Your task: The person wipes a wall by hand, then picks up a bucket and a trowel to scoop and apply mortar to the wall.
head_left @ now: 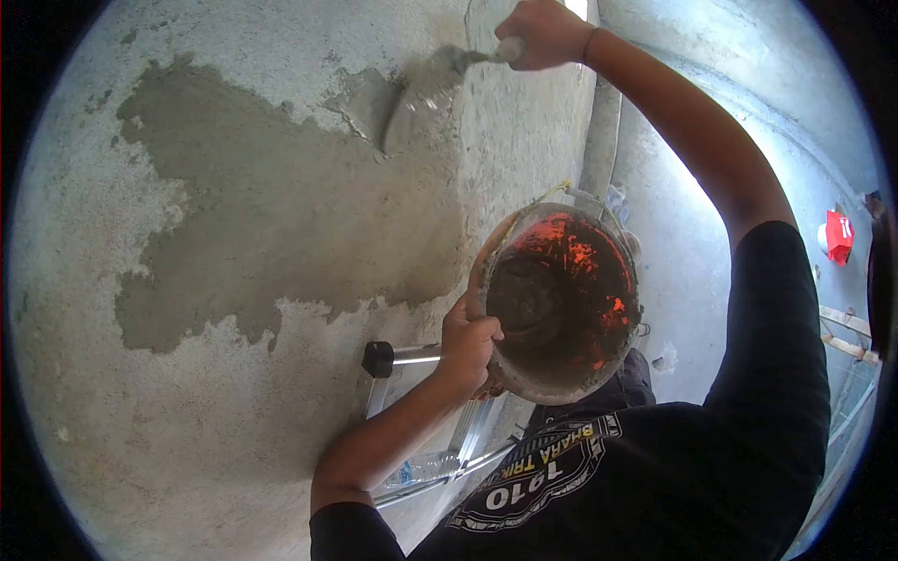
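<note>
My right hand (550, 35) is closed round the handle of a trowel (426, 92), whose blade lies against the wall and is slightly blurred. Beneath the blade is a ridge of wet mortar (365, 107). A broad darker patch of damp plaster (290, 206) spreads below and to the left of it. My left hand (470, 346) grips the rim of a bucket (561, 299), thumb over the edge. The bucket tilts toward me; its inside is orange under smeared grey mortar, with some mortar at the bottom.
Rough bare wall (215, 430) surrounds the damp patch. An aluminium ladder (412, 355) stands below the bucket, with a clear plastic bottle (426, 469) beside it. A red packet (839, 237) lies far right, above a metal frame (847, 323). A pipe (601, 136) runs along the wall's corner.
</note>
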Demonstrator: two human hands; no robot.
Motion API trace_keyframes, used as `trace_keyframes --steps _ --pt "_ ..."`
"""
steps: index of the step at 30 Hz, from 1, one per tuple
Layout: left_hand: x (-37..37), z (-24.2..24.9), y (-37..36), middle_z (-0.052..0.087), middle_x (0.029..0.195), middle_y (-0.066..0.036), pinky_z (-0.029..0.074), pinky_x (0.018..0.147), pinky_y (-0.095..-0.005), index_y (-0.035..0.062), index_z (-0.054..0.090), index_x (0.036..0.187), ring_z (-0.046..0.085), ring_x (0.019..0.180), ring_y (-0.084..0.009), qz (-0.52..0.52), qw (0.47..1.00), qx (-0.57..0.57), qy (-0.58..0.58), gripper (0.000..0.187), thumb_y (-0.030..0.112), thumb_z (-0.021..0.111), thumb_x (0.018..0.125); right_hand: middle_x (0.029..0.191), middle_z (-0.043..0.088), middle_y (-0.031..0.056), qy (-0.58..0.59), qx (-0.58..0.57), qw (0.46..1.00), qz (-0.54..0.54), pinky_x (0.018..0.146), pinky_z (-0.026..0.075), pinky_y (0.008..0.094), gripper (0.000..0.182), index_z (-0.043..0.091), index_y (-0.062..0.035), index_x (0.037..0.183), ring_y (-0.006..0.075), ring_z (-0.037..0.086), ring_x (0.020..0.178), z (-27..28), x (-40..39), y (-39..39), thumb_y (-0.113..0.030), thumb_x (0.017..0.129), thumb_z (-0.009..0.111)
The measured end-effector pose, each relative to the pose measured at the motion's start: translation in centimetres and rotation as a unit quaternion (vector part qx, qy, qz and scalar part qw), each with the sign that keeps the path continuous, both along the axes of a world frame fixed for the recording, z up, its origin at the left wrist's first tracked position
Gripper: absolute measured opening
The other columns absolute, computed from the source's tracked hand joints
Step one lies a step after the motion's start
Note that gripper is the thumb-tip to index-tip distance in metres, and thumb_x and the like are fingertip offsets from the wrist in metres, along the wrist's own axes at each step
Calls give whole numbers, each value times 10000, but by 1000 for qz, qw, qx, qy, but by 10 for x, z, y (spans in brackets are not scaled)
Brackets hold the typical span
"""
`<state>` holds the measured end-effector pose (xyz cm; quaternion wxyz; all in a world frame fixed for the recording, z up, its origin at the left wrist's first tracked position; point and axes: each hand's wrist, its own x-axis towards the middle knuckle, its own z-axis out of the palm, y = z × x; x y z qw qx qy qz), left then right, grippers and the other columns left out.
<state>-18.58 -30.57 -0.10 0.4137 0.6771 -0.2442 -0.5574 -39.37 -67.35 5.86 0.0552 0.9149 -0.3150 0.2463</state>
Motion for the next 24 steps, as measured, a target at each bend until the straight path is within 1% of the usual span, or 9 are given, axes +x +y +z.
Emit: trace_keyframes --steps 2,4,12,15,17,19,21,23,24 --pt "3 -2 0 577 776 -30 414 559 -268 7 595 1012 525 646 -121 -1 1000 8 -4 360 -76 541 666 656 635 123 -27 -9 999 -16 597 477 480 218 637 -124 652 355 629 656 8 -1 -10 -322 628 724" --pt "2 4 -1 598 864 -53 467 688 -294 24 579 987 561 779 -168 -19 999 30 -12 391 -86 512 617 665 640 126 -49 -21 998 -45 602 477 480 223 631 -112 652 365 623 656 17 -6 -11 -312 619 725" --pt "2 1 0 616 896 -53 475 674 -299 16 592 1052 570 766 -165 -12 1000 13 5 452 -111 496 630 635 619 136 20 23 999 20 598 472 479 201 647 -137 661 374 615 645 -20 -5 -3 -319 621 720" --pt "3 -3 1 621 908 -57 477 681 -298 17 593 1063 575 775 -168 -15 1000 16 7 463 -112 495 629 647 626 150 -20 28 999 5 591 473 484 224 650 -106 671 375 618 638 -20 -5 -12 -320 636 710" --pt "4 -3 1 623 913 -58 478 689 -296 18 593 1063 578 784 -169 -16 1000 14 10 466 -111 497 625 669 638 169 -200 50 977 -61 588 483 475 248 648 -65 691 376 620 630 -17 -6 -20 -304 647 699" --pt "1 2 -1 624 905 -57 477 703 -291 20 595 1061 578 798 -166 -15 1000 15 13 474 -108 496 616 681 644 197 -209 101 970 -65 574 485 446 263 644 -28 698 374 616 622 0 -15 -19 -281 645 697" --pt "3 -1 0 623 897 -55 475 703 -290 19 597 1055 577 801 -165 -13 1000 16 12 470 -104 498 613 665 629 190 -236 29 971 15 547 463 452 335 623 -20 715 372 599 593 -8 -18 -16 -349 721 688" --pt "2 -2 0 623 889 -53 473 704 -288 19 599 1049 576 805 -164 -8 1000 16 13 465 -100 499 611 814 668 150 -129 23 991 27 742 505 421 311 688 -90 901 338 636 768 -26 -14 -13 -245 634 735" --pt "2 -1 0 621 877 -49 471 699 -287 18 600 1041 574 797 -164 -14 1000 12 14 455 -96 503 611 788 654 152 -128 -69 988 54 727 501 423 277 673 -85 850 350 628 768 -30 -10 -4 -238 628 735"
